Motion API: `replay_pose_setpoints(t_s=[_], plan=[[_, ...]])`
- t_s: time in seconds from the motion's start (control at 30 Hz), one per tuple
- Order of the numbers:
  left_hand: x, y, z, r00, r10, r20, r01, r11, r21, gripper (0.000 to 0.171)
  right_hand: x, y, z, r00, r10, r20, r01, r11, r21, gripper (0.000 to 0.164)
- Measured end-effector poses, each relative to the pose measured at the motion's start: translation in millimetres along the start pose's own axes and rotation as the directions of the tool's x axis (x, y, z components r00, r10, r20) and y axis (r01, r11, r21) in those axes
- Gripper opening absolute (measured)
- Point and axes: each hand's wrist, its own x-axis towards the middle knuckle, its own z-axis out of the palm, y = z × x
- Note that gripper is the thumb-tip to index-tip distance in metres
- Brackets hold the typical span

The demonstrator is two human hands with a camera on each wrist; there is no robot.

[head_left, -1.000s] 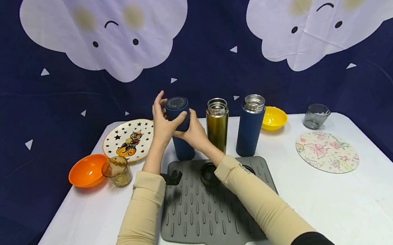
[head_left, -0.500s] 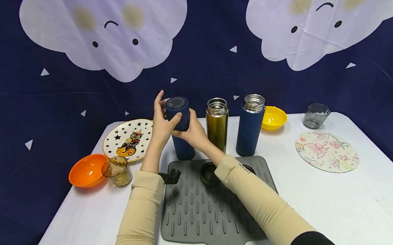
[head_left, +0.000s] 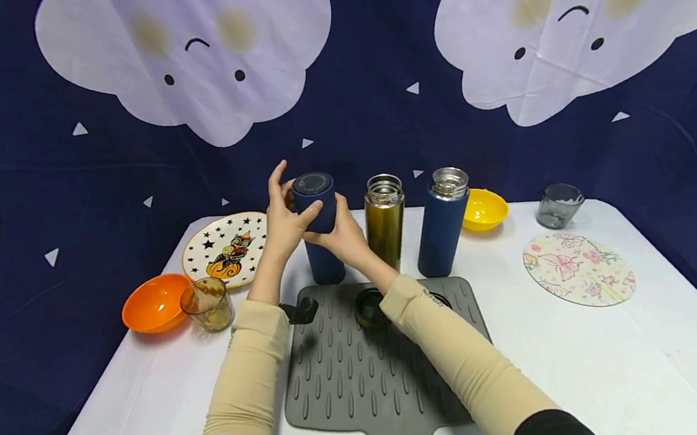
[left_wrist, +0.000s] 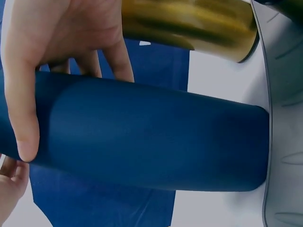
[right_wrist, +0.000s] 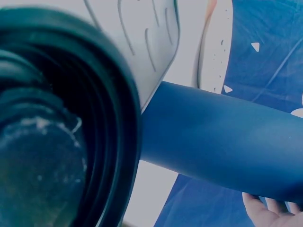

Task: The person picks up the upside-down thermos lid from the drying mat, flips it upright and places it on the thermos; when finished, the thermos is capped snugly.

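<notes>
Just beyond the mat's (head_left: pixel 357 390) far edge stand, left to right, the left bottle (head_left: pixel 326 262), middle bottle (head_left: pixel 387 231) and right bottle (head_left: pixel 444 227). A lid (head_left: pixel 369 309) lies on the mat. Toward the table's (head_left: pixel 602 368) far left corner, a plate (head_left: pixel 230 252) lies behind a left bowl (head_left: pixel 153 304) and tumbler (head_left: pixel 207 304); toward the far right, a glass (head_left: pixel 560 206) stands behind a disc (head_left: pixel 580 270).

Staged set: white tbl (head_left: pixel 603 375) w/ cloud-print bkdrp (head_left: pixel 373 98).

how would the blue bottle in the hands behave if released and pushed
Tall and narrow, the held blue bottle would probably tip if pushed high. Its round side suggests it could roll once down. Its smooth sides may be slightly slippery.
</notes>
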Motion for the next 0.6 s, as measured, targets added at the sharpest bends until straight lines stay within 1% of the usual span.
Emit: replay_pose_setpoints(t_s=[0.1,0.2,0.3,0.37,0.5,0.6], plan=[[2.3,-3.0,-2.3,1.000,-0.016,0.027,0.017,0.999,-0.039,0.081,0.3,-0.8,-1.1,1.000,0.004,0.005,-0.004,1.000,-0.001,0.089],[4.9,-6.6,-5.7,0.997,-0.053,0.059,0.057,0.996,-0.073,0.078,0.4,-1.8,-1.6,1.000,0.001,0.009,-0.001,1.000,0.007,0.089],[6.7,-8.6,-8.5,0.991,-0.094,0.090,0.106,0.985,-0.133,0.076,0.8,-2.0,-1.9,1.000,-0.009,0.012,0.009,1.000,0.016,0.088],[7.2,-9.9,-9.6,0.989,-0.106,0.106,0.124,0.976,-0.179,0.074,0.7,-2.1,-2.0,1.000,-0.010,0.016,0.010,1.000,0.021,0.088],[6.7,-10.5,-9.7,0.988,-0.104,0.117,0.128,0.965,-0.227,0.072,0.6,-2.2,-2.2,1.000,-0.005,0.023,0.004,1.000,0.026,0.088],[5.9,-10.4,-8.9,0.989,-0.089,0.116,0.113,0.969,-0.218,0.071,1.0,-2.2,-3.0,1.000,-0.001,0.025,0.000,1.000,0.027,0.089]])
